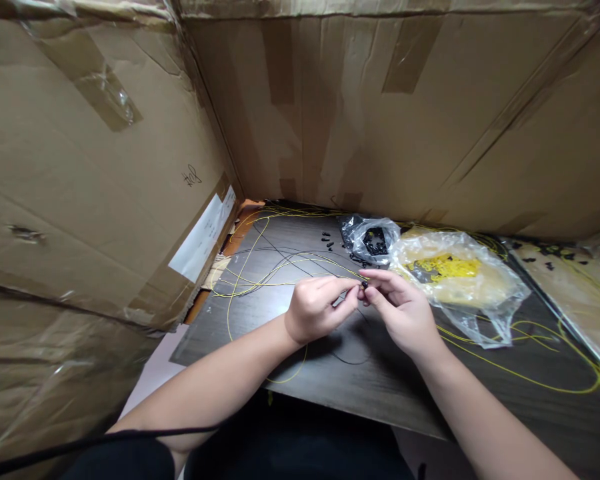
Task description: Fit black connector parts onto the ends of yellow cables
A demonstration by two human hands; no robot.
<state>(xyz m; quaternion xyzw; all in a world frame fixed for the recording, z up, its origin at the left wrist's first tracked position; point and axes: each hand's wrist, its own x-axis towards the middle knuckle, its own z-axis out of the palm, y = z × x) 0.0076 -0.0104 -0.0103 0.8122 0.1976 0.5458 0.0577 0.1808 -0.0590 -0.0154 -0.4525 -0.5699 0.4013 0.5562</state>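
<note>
Both hands meet above the table. My right hand (405,313) pinches a small black plastic piece (365,285) between thumb and fingertips. My left hand (317,310) is closed in a pinch right beside that piece; what its fingertips grip is too small to make out. A thin black cord (353,363) loops on the table below the hands. Yellow cords (253,263) trail in loose loops behind and left of my left hand. Just beyond my right hand lies a clear plastic bag of small yellow pieces (447,268).
Another clear bag (376,241) holds black pieces, with several loose ones (329,241) beside it. More yellow cord (525,383) lies on the dark table (405,397) at right. A board (565,293) carries more black pieces. Cardboard boxes (360,120) wall the back and left.
</note>
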